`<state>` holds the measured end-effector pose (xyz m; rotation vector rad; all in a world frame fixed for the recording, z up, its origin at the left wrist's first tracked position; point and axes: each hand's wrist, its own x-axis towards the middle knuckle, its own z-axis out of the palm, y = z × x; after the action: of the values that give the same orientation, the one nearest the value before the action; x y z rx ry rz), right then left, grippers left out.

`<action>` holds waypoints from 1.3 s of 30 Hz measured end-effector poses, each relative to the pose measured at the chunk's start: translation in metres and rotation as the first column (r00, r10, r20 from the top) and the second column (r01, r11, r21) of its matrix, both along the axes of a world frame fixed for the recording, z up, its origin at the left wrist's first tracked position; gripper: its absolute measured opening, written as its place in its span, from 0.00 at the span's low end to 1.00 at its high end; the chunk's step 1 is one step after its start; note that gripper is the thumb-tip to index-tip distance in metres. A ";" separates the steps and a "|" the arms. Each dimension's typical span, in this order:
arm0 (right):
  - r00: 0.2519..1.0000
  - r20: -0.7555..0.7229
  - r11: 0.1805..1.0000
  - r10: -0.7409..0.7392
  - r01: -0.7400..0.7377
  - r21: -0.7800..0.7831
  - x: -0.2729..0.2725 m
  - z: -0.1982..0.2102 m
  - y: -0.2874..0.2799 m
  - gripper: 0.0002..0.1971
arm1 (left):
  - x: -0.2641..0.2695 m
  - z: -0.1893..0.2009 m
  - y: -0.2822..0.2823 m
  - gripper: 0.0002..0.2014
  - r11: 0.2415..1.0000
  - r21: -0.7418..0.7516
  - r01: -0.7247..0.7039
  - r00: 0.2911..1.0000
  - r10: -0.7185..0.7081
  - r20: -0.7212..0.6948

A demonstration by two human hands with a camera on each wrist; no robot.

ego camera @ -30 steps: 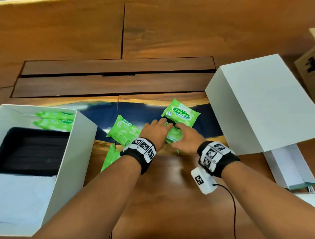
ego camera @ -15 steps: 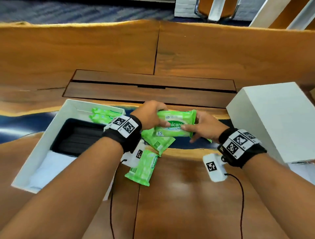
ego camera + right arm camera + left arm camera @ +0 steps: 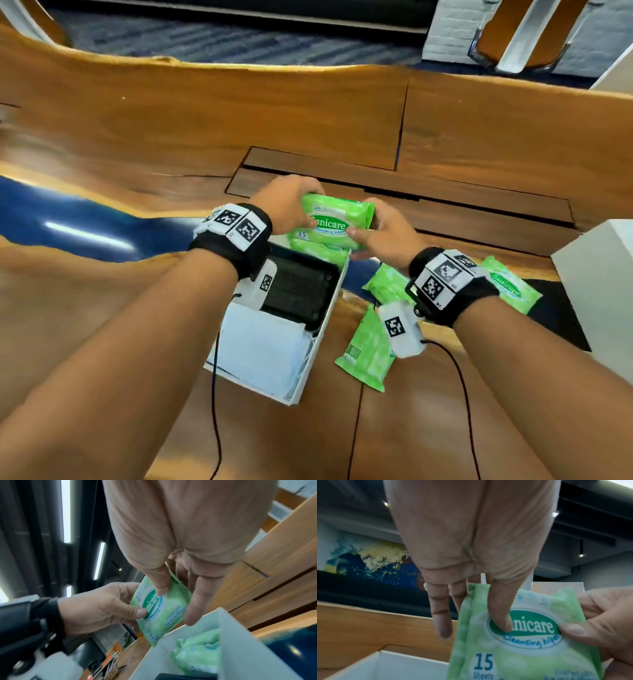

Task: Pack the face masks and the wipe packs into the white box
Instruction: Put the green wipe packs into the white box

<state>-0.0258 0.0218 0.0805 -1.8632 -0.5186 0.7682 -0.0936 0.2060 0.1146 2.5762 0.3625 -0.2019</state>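
So a second ago both hands were flat down on the desk among the loose green packs. Now the left hand and right hand have one wipe pack lifted off the desk and carried over to the white box, holding it above the far end of the box, over the packs already inside. Half a second back it was still just beside the box, not over it. Thumbs sit on the printed front, and the other fingers are behind it.
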 end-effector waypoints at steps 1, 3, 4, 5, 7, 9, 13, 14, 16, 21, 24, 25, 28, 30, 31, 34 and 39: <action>0.996 0.091 1.000 0.013 -0.011 -0.028 -0.003 0.000 0.016 0.08 | 0.000 0.002 0.012 0.14 0.998 0.062 0.002 1.000 -0.002 -0.009; 0.949 0.309 0.992 0.060 -0.023 -0.124 -0.005 -0.002 0.048 0.09 | 0.000 0.005 0.037 0.13 0.989 0.150 -0.011 1.000 0.012 -0.005; 0.917 0.389 0.983 0.091 -0.020 -0.184 -0.006 -0.004 0.061 0.09 | 0.001 0.004 0.045 0.13 0.984 0.178 -0.024 1.000 0.024 0.002; 0.893 0.434 0.972 0.121 -0.019 -0.233 -0.007 -0.006 0.070 0.09 | 0.001 0.001 0.051 0.14 0.982 0.187 -0.039 0.999 0.039 0.002; 0.868 0.469 0.956 0.162 -0.019 -0.294 -0.006 -0.013 0.090 0.12 | 0.001 -0.009 0.063 0.15 0.986 0.148 -0.074 0.997 0.072 0.017; 0.842 0.500 0.940 0.201 -0.021 -0.342 -0.005 -0.016 0.105 0.12 | -0.001 -0.023 0.072 0.15 0.989 0.080 -0.128 0.990 0.123 0.070; 0.772 0.553 0.895 0.313 -0.045 -0.443 0.001 -0.019 0.124 0.07 | -0.005 -0.055 0.103 0.28 0.947 0.062 -0.316 0.948 0.314 0.050; 0.741 0.570 0.876 0.355 -0.050 -0.480 0.001 -0.018 0.128 0.07 | -0.007 -0.061 0.111 0.26 0.936 0.104 -0.337 0.939 0.342 -0.036; 0.690 0.596 0.850 0.411 -0.052 -0.525 0.000 -0.017 0.138 0.09 | -0.010 -0.071 0.120 0.13 0.938 0.130 -0.320 0.928 0.338 -0.158; 0.739 0.576 0.874 0.350 -0.037 -0.484 -0.003 -0.030 0.153 0.05 | -0.012 -0.079 0.127 0.08 0.946 0.036 -0.322 0.936 0.324 -0.135; 0.745 0.592 0.899 0.307 -0.023 -0.437 -0.002 -0.038 0.157 0.06 | -0.013 -0.082 0.130 0.20 0.957 0.026 -0.288 0.953 0.289 -0.093; 0.736 0.602 0.900 0.310 -0.023 -0.435 -0.002 -0.040 0.158 0.06 | -0.012 -0.083 0.130 0.21 0.962 0.057 -0.267 0.960 0.271 -0.077; 0.725 0.590 0.878 0.355 -0.042 -0.477 0.001 -0.045 0.160 0.08 | -0.007 -0.085 0.126 0.20 0.968 0.161 -0.193 0.975 0.208 -0.080; 0.685 0.608 0.850 0.401 -0.032 -0.525 0.001 -0.049 0.160 0.10 | -0.005 -0.085 0.119 0.20 0.960 0.244 -0.137 0.978 0.171 -0.123; 0.643 0.627 0.825 0.439 -0.013 -0.564 0.000 -0.052 0.161 0.12 | -0.004 -0.085 0.115 0.21 0.953 0.284 -0.110 0.978 0.155 -0.138; 0.565 0.594 0.678 0.573 0.081 -0.731 -0.004 -0.058 0.165 0.28 | 0.003 -0.088 0.102 0.24 0.903 0.430 -0.007 0.980 0.093 -0.179; 0.704 0.321 0.507 0.633 -0.065 -0.859 0.003 -0.062 0.166 0.47 | 0.018 -0.095 0.087 0.28 0.859 0.494 0.136 0.957 0.014 -0.288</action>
<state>-0.0230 0.1877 0.0189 -2.9842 -1.1842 0.7156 -0.0752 0.2928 0.0195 3.0952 0.4921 -0.5730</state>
